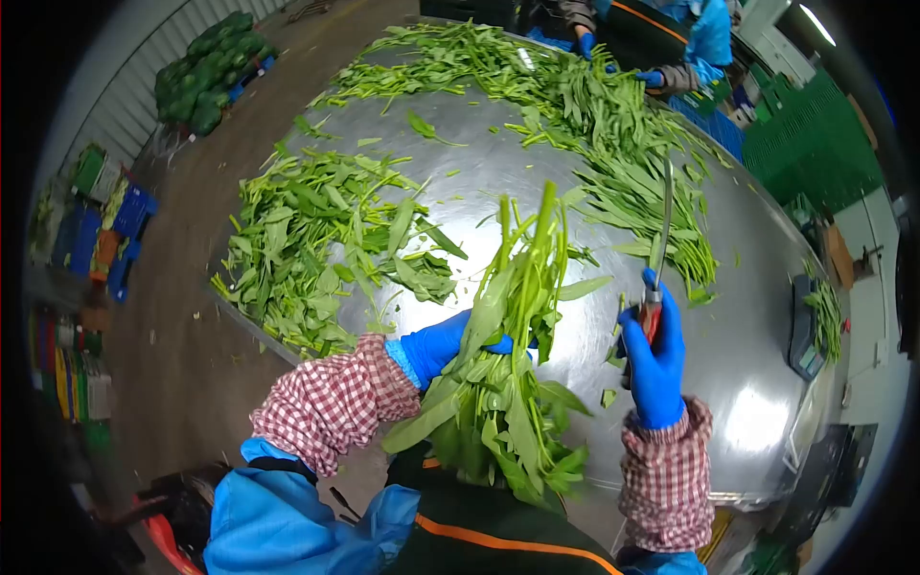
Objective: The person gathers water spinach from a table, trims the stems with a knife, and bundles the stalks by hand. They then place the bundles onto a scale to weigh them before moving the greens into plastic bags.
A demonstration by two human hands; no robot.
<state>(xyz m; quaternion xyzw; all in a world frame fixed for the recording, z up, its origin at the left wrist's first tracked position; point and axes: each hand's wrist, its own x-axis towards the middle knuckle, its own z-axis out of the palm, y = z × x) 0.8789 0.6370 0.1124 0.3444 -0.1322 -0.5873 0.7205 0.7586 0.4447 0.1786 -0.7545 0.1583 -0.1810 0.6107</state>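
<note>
Left hand [436,347] clamps the leafy greens bunch [503,364], stems pointing away; right hand [655,356], just beside it, grips the knife [663,222] upright.

In front of me the steel counter [498,177] shines, wet-looking and bare in the middle. A heap of cut leaves [321,244] lies on its left edge, a long band of stalky greens [585,105] runs along the far side, and loose scraps [422,125] lie between.
</note>
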